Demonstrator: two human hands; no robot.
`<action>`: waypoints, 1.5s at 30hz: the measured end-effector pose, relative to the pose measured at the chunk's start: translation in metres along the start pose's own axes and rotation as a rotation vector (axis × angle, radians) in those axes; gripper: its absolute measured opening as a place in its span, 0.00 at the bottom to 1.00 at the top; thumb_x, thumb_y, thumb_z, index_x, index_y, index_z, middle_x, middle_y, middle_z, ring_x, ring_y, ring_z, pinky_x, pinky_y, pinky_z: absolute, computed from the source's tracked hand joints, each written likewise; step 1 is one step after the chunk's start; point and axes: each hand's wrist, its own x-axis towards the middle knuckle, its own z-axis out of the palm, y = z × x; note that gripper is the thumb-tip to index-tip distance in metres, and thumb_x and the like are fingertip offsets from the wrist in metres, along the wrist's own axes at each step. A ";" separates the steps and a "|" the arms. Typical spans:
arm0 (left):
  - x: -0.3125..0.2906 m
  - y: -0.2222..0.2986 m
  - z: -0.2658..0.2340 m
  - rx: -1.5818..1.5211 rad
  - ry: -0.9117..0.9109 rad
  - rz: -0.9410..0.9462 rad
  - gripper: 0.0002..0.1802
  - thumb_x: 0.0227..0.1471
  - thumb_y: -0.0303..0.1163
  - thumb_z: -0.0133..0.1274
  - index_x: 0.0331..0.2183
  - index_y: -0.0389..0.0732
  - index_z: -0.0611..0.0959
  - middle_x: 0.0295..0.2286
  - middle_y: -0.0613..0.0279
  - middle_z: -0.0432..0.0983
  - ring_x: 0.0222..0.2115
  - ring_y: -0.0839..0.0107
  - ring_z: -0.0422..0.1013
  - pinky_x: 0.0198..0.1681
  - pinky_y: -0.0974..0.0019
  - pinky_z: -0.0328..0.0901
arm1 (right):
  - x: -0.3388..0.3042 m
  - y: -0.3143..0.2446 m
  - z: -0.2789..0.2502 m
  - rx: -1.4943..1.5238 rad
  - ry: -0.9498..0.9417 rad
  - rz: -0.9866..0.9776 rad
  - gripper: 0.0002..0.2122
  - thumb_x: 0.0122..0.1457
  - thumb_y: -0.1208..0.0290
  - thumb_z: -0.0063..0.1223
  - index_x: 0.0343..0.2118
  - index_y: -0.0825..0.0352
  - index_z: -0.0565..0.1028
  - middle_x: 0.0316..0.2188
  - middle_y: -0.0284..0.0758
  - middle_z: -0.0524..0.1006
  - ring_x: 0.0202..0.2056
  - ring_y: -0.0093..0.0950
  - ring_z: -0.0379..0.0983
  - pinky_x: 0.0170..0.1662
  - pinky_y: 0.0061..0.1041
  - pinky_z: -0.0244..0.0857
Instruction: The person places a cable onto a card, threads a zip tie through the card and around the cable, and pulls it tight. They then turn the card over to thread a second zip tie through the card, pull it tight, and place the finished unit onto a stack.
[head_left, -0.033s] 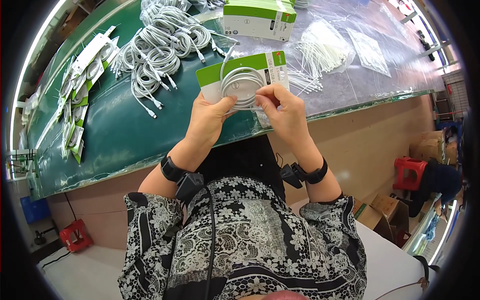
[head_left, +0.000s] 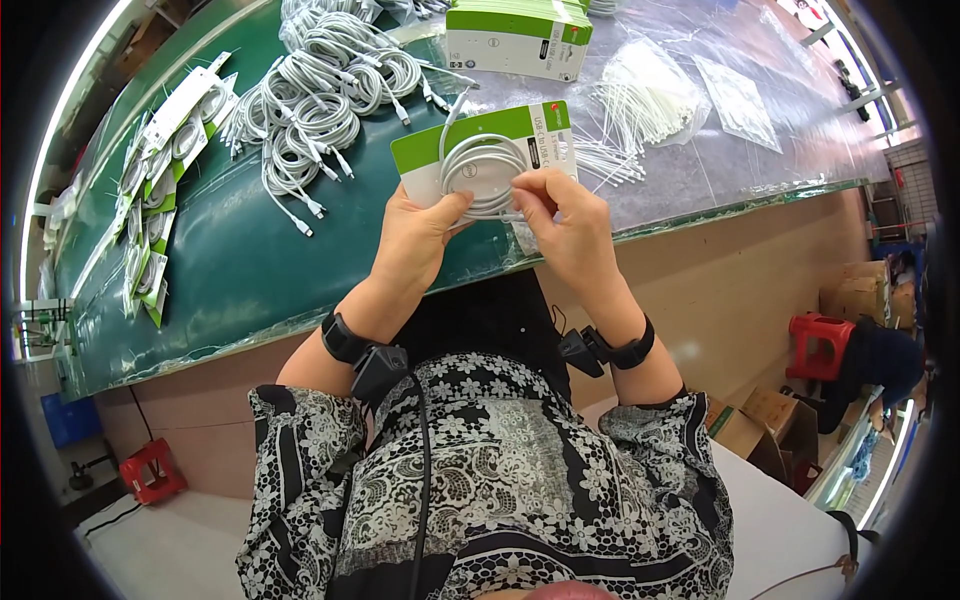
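Observation:
In front of me, over the table's near edge, my left hand [head_left: 420, 228] grips a green and white packaging card [head_left: 418, 152] with a coiled white cable [head_left: 488, 143] lying on its face. The left thumb presses on the lower left of the coil. One cable end [head_left: 453, 112] sticks up past the card's top edge. At the coil's right side, my right hand [head_left: 572, 228] is closed in a pinch, thumb against forefinger. What sits between those fingertips is too small to make out.
Coiled white cables [head_left: 320, 115] are heaped at the left. Carded cables [head_left: 160, 185] lie further left. Behind the held card stands a stack of cards [head_left: 510, 55]. White cable ties [head_left: 645, 95] and a clear plastic bag [head_left: 738, 105] lie at the right. Red stools [head_left: 820, 345] stand on the floor.

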 end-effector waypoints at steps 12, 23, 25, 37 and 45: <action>0.002 -0.007 0.001 0.030 0.046 0.090 0.19 0.52 0.18 0.52 0.47 0.35 0.71 0.41 0.58 0.75 0.39 0.69 0.74 0.43 0.66 0.72 | 0.001 -0.003 0.003 0.198 0.023 0.146 0.04 0.57 0.78 0.52 0.35 0.70 0.74 0.27 0.32 0.78 0.29 0.17 0.74 0.32 0.18 0.67; 0.000 -0.014 -0.007 0.095 0.041 0.193 0.18 0.51 0.19 0.54 0.45 0.34 0.74 0.40 0.60 0.76 0.38 0.74 0.73 0.43 0.71 0.68 | 0.000 -0.009 0.005 -0.427 0.067 -0.259 0.02 0.53 0.80 0.54 0.30 0.70 0.75 0.26 0.39 0.76 0.26 0.32 0.74 0.30 0.26 0.67; -0.001 -0.013 -0.003 0.129 0.049 0.225 0.17 0.50 0.19 0.55 0.45 0.33 0.74 0.40 0.61 0.76 0.38 0.75 0.72 0.43 0.72 0.67 | 0.001 -0.009 0.005 -0.439 0.064 -0.258 0.03 0.52 0.80 0.54 0.30 0.70 0.75 0.26 0.39 0.75 0.26 0.36 0.73 0.30 0.29 0.67; -0.002 -0.015 -0.002 0.195 0.042 0.277 0.17 0.50 0.19 0.55 0.44 0.32 0.75 0.39 0.62 0.76 0.39 0.76 0.71 0.43 0.73 0.67 | 0.005 -0.005 0.006 -0.467 0.057 -0.271 0.03 0.52 0.79 0.54 0.30 0.70 0.75 0.26 0.40 0.74 0.26 0.39 0.73 0.30 0.31 0.67; -0.003 -0.021 -0.003 0.232 0.029 0.300 0.17 0.50 0.20 0.55 0.44 0.32 0.75 0.39 0.62 0.76 0.38 0.77 0.71 0.42 0.73 0.67 | 0.003 -0.002 0.011 -0.555 0.068 -0.300 0.04 0.52 0.79 0.54 0.32 0.68 0.74 0.27 0.40 0.74 0.28 0.39 0.73 0.31 0.32 0.67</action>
